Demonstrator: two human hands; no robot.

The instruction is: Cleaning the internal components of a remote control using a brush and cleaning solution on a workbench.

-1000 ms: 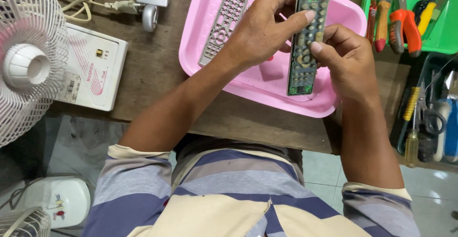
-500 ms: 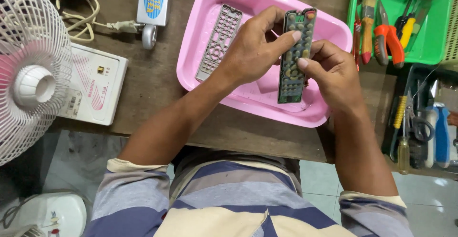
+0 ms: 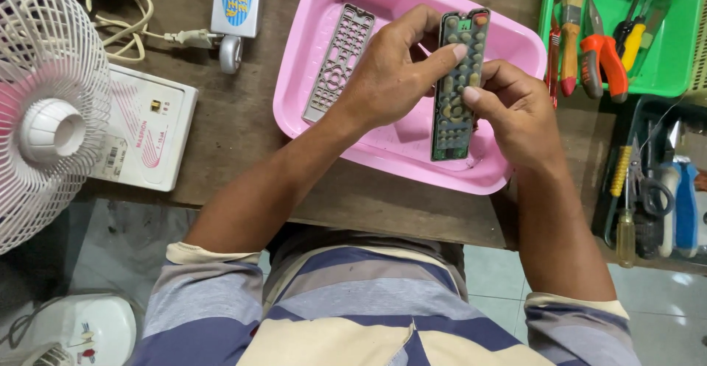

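Both my hands hold an opened remote control (image 3: pixel 456 93) above a pink plastic tray (image 3: pixel 412 152). Its green circuit board with a rubber button pad faces up. My left hand (image 3: pixel 390 71) grips its upper left side, the forefinger lying across the buttons. My right hand (image 3: pixel 515 112) supports the right edge, thumb pressed on the pad. A grey remote front cover (image 3: pixel 339 60) with button holes lies in the tray, left of my left hand.
A white fan (image 3: pixel 44 108) stands at the left beside a white box device (image 3: pixel 147 134) and a coiled power cord (image 3: pixel 125 20). A green tray (image 3: pixel 626 34) at the top right holds pliers, a brush and screwdrivers. More tools (image 3: pixel 648 196) lie at the right edge.
The view has shifted a little, so the tray and my hands sit lower in the frame. My grip on the remote stays the same, my fingers shifting slightly on the button pad.
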